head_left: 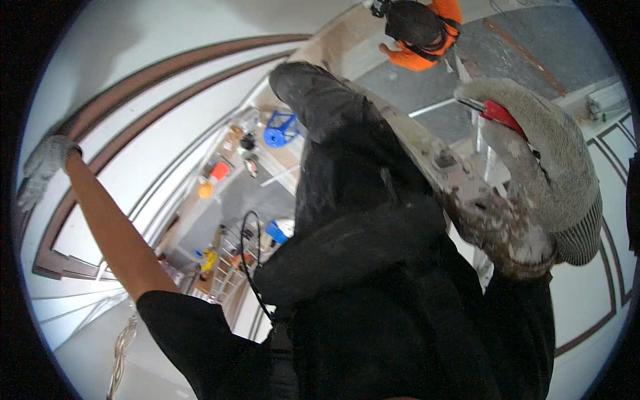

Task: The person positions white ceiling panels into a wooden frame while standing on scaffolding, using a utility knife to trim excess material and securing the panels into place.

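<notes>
My left hand (47,167), in a grey knitted glove, reaches far to the left with its fingers stretched out flat. It rests against the white wall beside the dark brown wall moulding (167,67). In a thick grey glove, my right hand (547,150) is closed around a red-handled utility knife (505,120). The knife's metal tip points left, away from the palm. Beneath that hand lies a plaster-stained board or ledge (467,187); the glove hides part of it. My bent knee (327,100) in dark trousers is in the middle.
A co-worker in an orange top and dark cap (415,25) is at the top. Far below are a blue plastic stool (280,130), an orange-red cone (219,172) and a metal ladder (227,280). A bundle of pale cables (122,350) hangs at the lower left.
</notes>
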Available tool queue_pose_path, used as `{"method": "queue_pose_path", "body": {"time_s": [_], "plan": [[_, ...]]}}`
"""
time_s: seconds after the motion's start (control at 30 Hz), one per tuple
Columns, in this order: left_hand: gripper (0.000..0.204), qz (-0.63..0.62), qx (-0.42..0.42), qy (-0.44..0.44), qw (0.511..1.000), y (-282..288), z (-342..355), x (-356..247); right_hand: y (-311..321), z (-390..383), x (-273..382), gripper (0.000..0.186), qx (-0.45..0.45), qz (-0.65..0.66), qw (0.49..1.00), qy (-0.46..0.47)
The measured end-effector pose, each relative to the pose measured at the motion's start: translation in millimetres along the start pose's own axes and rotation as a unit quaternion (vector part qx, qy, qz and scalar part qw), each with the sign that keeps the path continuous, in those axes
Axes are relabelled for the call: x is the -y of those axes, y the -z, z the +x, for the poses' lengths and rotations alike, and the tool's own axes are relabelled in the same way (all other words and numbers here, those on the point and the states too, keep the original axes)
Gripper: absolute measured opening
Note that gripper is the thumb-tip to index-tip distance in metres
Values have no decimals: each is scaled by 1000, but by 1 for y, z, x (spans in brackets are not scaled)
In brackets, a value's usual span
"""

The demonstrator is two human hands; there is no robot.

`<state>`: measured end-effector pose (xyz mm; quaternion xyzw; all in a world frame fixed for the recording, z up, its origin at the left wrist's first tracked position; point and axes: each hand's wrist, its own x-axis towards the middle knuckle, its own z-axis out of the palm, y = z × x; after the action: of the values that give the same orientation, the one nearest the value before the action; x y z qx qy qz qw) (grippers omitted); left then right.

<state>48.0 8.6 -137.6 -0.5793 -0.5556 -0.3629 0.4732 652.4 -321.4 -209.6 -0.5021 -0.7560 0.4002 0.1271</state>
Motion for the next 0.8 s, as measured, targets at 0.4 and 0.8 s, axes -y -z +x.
{"method": "queue_pose_path", "body": {"time_s": [0.4, 0.8], "plan": [[72, -24, -29, 22, 999, -18, 1, -11, 1, -4, 30, 46, 145, 44, 973, -172], [69, -10, -62, 24, 998, -36, -6, -11, 23, 14, 35, 44, 272, 191, 911, -245]]}}
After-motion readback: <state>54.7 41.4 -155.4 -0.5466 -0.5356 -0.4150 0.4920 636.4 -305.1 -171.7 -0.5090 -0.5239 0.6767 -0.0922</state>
